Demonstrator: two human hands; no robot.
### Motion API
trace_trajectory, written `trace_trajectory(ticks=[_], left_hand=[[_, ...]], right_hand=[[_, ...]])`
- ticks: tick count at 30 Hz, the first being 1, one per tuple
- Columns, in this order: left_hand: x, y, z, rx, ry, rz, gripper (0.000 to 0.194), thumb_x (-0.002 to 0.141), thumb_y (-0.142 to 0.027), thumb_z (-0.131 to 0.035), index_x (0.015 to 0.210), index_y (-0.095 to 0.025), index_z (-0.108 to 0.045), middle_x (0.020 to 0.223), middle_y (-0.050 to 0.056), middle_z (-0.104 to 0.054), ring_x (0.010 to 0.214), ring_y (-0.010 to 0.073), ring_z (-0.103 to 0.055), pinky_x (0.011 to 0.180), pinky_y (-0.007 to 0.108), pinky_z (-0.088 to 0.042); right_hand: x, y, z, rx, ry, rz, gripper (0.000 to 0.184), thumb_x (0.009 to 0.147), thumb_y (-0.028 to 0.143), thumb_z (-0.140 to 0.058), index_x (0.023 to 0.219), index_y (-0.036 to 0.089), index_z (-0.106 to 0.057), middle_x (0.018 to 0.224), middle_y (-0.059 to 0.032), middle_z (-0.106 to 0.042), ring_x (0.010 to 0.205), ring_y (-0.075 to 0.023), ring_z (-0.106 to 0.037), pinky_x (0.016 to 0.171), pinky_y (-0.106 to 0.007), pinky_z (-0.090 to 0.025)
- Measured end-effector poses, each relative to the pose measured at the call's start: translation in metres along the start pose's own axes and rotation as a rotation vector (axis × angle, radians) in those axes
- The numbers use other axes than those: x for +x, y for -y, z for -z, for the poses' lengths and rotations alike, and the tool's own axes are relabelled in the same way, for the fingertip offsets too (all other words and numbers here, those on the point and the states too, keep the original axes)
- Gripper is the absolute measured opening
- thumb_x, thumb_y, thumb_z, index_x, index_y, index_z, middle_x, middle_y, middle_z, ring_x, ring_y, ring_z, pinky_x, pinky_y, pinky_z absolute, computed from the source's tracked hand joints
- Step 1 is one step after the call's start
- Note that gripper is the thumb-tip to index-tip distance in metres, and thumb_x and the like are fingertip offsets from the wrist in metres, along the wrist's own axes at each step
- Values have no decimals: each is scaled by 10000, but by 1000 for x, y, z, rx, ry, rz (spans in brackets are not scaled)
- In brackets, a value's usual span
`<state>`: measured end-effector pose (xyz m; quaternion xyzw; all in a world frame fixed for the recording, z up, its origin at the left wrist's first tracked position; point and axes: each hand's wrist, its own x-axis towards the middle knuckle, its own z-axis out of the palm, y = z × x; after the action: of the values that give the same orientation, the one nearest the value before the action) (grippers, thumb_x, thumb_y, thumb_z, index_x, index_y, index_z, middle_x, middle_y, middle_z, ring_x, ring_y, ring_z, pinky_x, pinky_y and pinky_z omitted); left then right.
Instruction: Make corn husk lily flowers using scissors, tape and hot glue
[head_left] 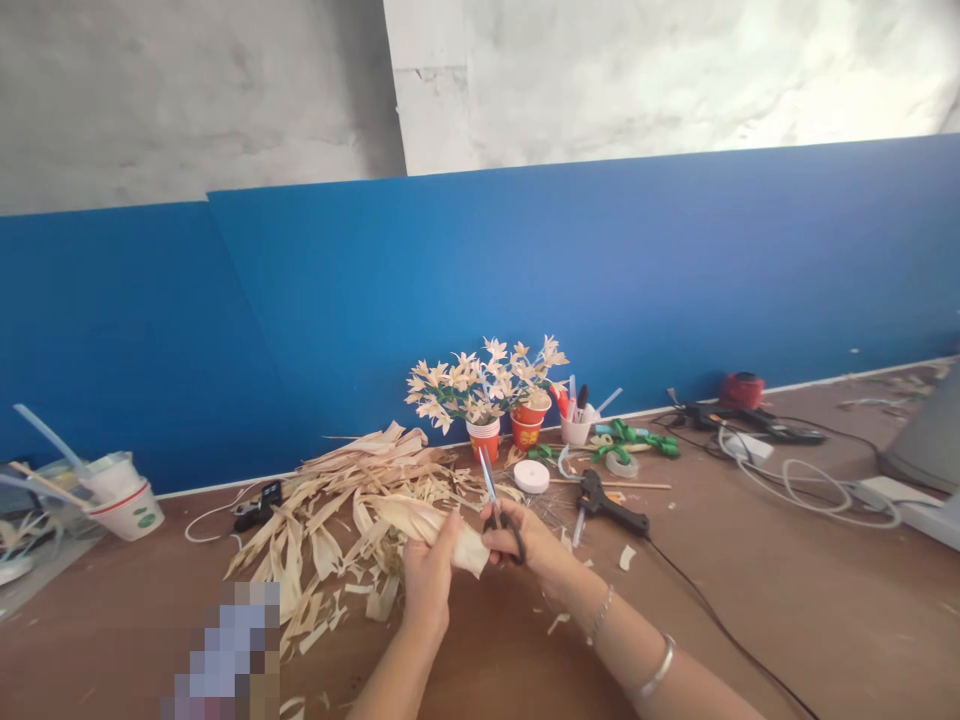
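Between thumb and fingers, my left hand (pixel 430 575) grips a pale, broad corn husk (pixel 471 550), whose cut-looking end points right. My right hand (pixel 536 545) has its fingers in the dark handles of a pair of scissors (pixel 491 485); the blades point up and away, beside the husk. Whether the right fingertips also touch the husk I cannot tell. A heap of dried husks (pixel 330 510) spreads behind and left of my hands. Beyond them stand pale husk flowers (pixel 487 380) in a red paper cup (pixel 484 440).
A black glue gun (pixel 607 505) with a trailing cord lies right of my hands. Nearby are a white tape roll (pixel 531 477), green tape pieces (pixel 634 435) and a white cup of tools (pixel 575 430). Another paper cup (pixel 131 505) stands far left. A blue partition (pixel 525 270) backs the table.
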<state>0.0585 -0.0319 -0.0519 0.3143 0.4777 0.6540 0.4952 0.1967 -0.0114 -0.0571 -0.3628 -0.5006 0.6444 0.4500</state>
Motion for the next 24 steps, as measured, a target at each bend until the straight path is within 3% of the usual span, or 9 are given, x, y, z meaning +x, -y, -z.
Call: trace_trajectory(ticks=[5,10,16,20,24], left_hand=[[2,0,0,11,-41,-11,300,546,-409,-775,594,-156,-621,438,-24,-535,492,163,-553,433,237,-396],[3,-3,0,18,-75,-30,359,550,-427,-771,495,-164,-533,404,-52,-461,412,104,-454,393,214,-322],[18,-5,15,-39,-197,-48,419,565,-473,-759,534,-165,-477,395,-96,-370,339,35,-261,353,193,-164],[24,-3,20,-82,-233,-69,474,533,-491,-773,527,-174,-422,411,-106,-346,351,29,-259,364,184,-158],[23,0,19,-77,-223,-50,477,544,-504,-765,527,-172,-423,407,-110,-328,352,29,-244,371,186,-144]], right_hand=[[-1,3,-5,-78,-52,10,347,585,302,-750,821,185,-526,538,67,-534,478,-97,-512,470,-198,-308],[0,3,-4,-49,-85,45,356,599,314,-739,846,191,-515,566,64,-559,488,-92,-508,486,-206,-326],[-4,6,10,-167,142,-83,361,662,404,-702,883,169,-538,602,20,-615,517,-97,-535,447,-183,-291],[-8,3,5,-275,316,-145,455,654,538,-699,850,155,-552,603,12,-611,514,-94,-541,426,-172,-291],[-8,-4,-3,-281,393,-121,505,638,582,-700,861,150,-560,598,16,-601,506,-89,-546,413,-164,-295]])
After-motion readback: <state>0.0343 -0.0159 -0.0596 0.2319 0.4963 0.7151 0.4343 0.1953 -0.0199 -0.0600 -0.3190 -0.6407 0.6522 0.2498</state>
